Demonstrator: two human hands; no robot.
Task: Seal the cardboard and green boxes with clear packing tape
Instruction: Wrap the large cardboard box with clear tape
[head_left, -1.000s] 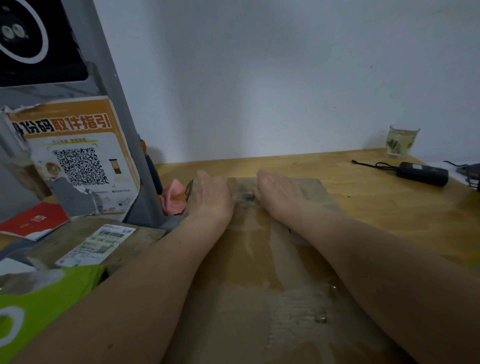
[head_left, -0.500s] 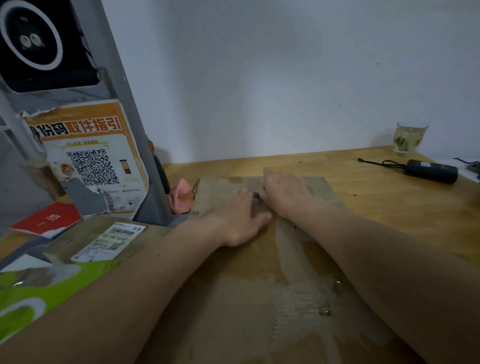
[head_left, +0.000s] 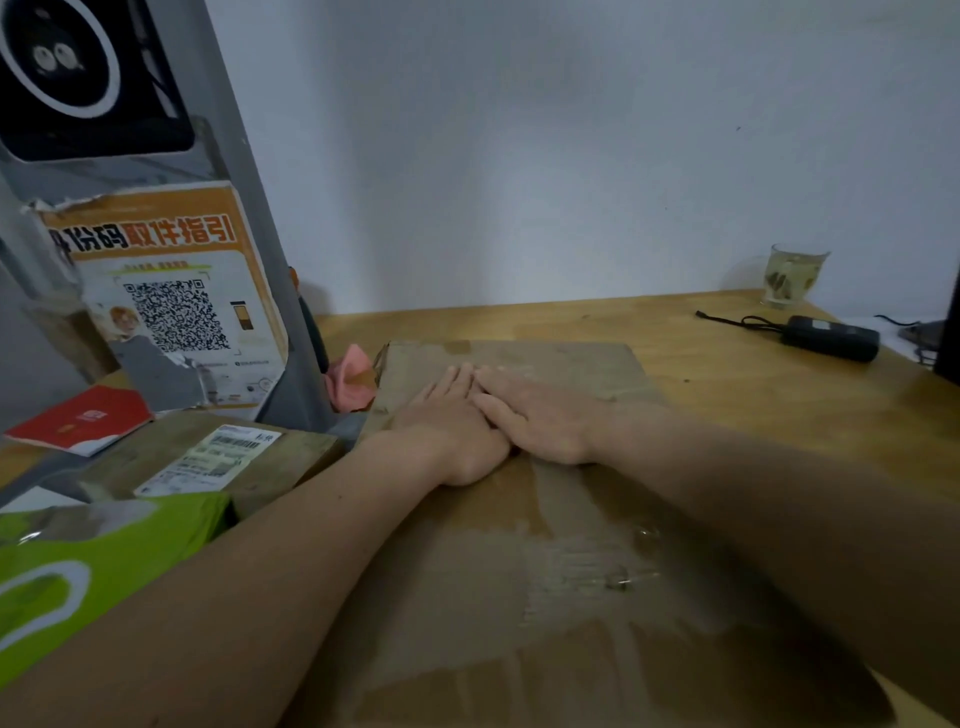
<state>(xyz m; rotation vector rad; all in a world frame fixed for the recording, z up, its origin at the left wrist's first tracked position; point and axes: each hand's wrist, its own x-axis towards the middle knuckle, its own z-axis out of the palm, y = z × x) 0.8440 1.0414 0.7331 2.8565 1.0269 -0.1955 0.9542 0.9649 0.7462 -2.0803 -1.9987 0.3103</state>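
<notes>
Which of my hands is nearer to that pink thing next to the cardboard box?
Left. Your left hand lies flat on the cardboard box nearest the pink thing. Your right hand rests beside it, on its far side.

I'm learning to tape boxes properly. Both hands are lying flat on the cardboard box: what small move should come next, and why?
Probably slide both palms toward the near edge, pressing along the strip. The left hand and right hand lie flat, side by side, near the far end of the cardboard box, and shiny tape closer to the body looks wrinkled.
</notes>
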